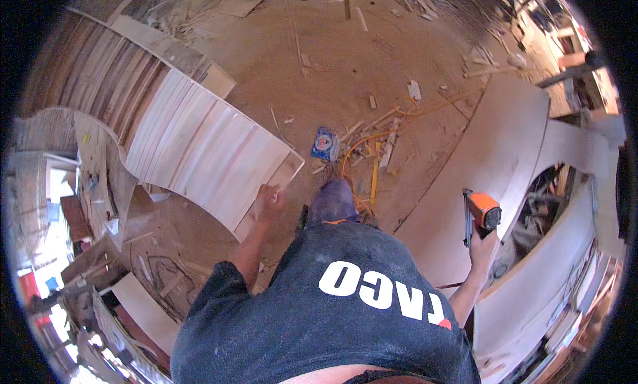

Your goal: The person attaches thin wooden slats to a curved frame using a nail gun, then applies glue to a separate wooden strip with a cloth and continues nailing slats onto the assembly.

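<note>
An orange and black nail gun [484,208] is in my right hand [483,248], which wraps round its handle above a smooth, curved wooden panel [458,158]. My left hand [268,202] is at the near end of a long, curved panel of wooden slats [193,131], touching its last slat [284,171]. The left fingers are curled; what they hold, if anything, is too small to make out. Pale slats cover the near half of that panel, and darker brown ones run to its far left end.
An orange hose [347,159] winds over the dusty floor near my feet. A blue packet [325,143], a yellow stick [374,182] and wood scraps [389,151] lie ahead. Another curved panel [551,264] stands at the right, and a pale board [143,304] at the lower left.
</note>
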{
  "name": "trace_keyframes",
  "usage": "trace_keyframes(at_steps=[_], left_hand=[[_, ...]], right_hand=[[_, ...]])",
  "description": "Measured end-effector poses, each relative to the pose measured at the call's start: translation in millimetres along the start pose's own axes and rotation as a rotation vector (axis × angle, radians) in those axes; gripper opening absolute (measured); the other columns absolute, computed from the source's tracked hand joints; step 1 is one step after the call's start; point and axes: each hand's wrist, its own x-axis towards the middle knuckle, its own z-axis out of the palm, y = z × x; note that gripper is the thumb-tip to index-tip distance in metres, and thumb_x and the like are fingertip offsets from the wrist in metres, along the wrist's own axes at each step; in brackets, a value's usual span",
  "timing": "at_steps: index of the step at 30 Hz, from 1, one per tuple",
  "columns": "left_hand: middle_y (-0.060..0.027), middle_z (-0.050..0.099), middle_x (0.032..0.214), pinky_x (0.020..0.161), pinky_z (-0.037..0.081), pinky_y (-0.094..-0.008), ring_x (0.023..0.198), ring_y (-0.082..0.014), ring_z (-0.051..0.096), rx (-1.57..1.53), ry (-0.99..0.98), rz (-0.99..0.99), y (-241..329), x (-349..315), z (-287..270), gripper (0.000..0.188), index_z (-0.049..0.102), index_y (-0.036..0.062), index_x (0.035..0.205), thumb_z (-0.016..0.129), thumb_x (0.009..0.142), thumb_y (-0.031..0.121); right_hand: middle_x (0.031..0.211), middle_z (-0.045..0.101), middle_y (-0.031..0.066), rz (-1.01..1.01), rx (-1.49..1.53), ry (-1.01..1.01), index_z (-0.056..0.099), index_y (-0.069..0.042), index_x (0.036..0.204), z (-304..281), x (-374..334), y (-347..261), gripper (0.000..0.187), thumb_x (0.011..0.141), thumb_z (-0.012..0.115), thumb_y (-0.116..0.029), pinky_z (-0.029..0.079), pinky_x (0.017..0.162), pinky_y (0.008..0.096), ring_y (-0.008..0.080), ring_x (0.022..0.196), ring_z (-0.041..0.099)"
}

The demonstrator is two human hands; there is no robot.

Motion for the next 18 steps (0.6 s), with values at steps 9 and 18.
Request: trace_keyframes(at_steps=[9, 18], left_hand=[[-0.0142, 0.06, 0.089, 0.075, 0.055, -0.0431, 0.08, -0.0317, 0.063, 0.044, 0.138, -0.183, 13.5, 83.2, 6.3, 0.026, 0.075, 0.0064, 0.109, 0.073, 0.086, 0.016], [-0.0136, 0.064, 0.084, 0.073, 0.055, -0.0394, 0.077, -0.028, 0.065, -0.053, 0.504, -0.239, 21.6, 258.9, -57.7, 0.02, 0.074, 0.0021, 0.104, 0.073, 0.086, 0.009]], right_hand=[[0.098, 0.074, 0.0253, -0.13, -0.079, 0.119, 0.07, -0.001, 0.116, 28.3, 198.9, -115.6, 0.037, 0.085, 0.071, -0.021, 0.053, 0.083, 0.0474, 0.0432, 0.093, 0.071], [0.109, 0.072, 0.0245, -0.262, 0.213, -0.094, 0.066, 0.001, 0.122, 98.1, 348.1, -215.4, 0.043, 0.089, 0.072, -0.026, 0.051, 0.09, 0.046, 0.0368, 0.102, 0.069]])
